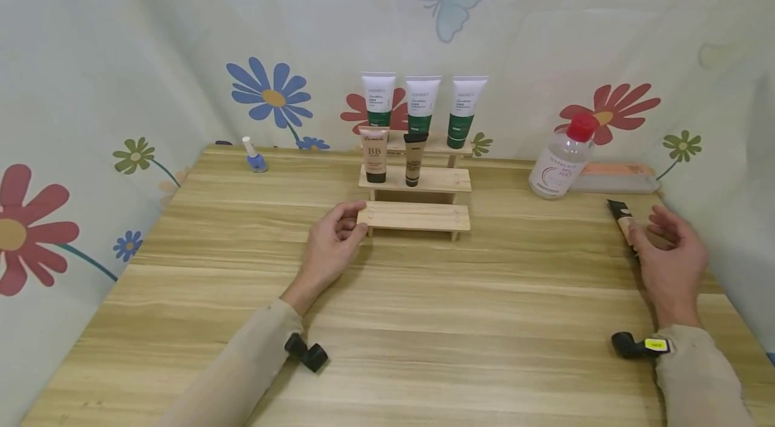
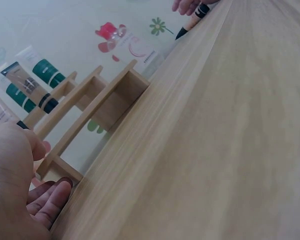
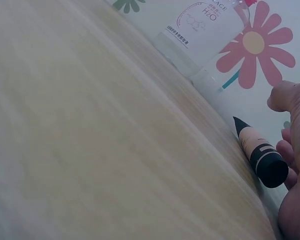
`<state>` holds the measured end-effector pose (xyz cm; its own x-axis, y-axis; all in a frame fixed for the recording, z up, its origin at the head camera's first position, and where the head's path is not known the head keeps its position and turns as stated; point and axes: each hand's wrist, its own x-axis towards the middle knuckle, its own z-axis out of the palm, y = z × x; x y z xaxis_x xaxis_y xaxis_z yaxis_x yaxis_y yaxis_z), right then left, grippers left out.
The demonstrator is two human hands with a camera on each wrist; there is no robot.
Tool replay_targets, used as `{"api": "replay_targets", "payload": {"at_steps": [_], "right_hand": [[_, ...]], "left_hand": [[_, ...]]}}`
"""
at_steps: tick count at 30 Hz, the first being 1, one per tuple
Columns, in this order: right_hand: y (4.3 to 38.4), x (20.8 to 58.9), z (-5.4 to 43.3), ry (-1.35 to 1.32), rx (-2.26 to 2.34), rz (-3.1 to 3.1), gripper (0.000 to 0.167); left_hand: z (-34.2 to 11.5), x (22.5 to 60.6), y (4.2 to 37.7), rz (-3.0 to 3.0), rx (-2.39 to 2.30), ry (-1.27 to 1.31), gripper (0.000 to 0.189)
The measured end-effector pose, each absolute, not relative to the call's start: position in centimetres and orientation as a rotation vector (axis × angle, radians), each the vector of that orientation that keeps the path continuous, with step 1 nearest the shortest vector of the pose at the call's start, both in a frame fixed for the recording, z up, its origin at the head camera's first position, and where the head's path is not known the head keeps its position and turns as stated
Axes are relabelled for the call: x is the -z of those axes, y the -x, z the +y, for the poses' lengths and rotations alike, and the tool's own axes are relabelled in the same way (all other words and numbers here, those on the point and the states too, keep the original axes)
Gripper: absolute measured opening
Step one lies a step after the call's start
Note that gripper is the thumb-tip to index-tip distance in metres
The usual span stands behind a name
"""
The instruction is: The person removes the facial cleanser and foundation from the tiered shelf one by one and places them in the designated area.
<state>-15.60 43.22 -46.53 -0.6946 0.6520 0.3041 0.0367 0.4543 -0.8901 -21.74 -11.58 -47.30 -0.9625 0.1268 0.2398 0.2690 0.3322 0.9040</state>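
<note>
- Gripping, with the fingers of the left hand [image 1: 329, 242], the left end of the lowest step of a three-tiered wooden stand [image 1: 414, 217], set toward the back of the tabletop [image 1: 460, 319].
- Holding the right hand [image 1: 672, 259] loosely beside a black-and-beige tube [image 1: 625, 222], with fingers relaxed and a visible gap between them and the thumb, released rather than grasping; cannot tell contact from near miss between thumb and tube.
- Lying on the tabletop, well to the right of the stand, with its flat black end pointing away toward the bottle [image 1: 560, 168] with the red cap.
- On the top step, in a row: three upright white-and-green tubes [image 1: 379, 92].
- On the middle step, upright on dark bases: a pale BB tube [image 1: 374, 152], then a slimmer brownish tube [image 1: 414, 161].
- Just beside the bottle: a low pale box [image 1: 623, 178] with orange on top.
- Near the tabletop's back left corner: a small blue bottle [image 1: 256, 163], white-capped.
</note>
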Motion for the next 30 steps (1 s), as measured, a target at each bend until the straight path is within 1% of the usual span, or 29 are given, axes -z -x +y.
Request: {"api": "replay_targets", "payload": {"at_steps": [5,10,18,25,30], "right_hand": [[15.6,46.2,42.8,0.542,-1.227,-2.022,0.051],[15.5,44.1,40.6,0.504,-1.244,-1.947,0.05],[16.9,42.0,38.9,0.382,-1.256,-1.845,0.055],[16.9,37.2,34.2,0.16,-1.329,-1.71,0.055],[17.4,35.0,30.7,-0.017,-1.436,-1.582,0.052]], "left_hand": [[-11.6,47.2,21.7,-2.457,1.707,0.366,0.037],[-11.7,47.2,21.6,-2.465,1.699,0.359,0.038],[-11.6,47.0,21.5,-2.47,1.701,0.345,0.038],[-11.4,47.1,21.7,-2.471,1.694,0.352,0.038],[-11.5,47.1,21.6,-2.477,1.692,0.35,0.038]]}}
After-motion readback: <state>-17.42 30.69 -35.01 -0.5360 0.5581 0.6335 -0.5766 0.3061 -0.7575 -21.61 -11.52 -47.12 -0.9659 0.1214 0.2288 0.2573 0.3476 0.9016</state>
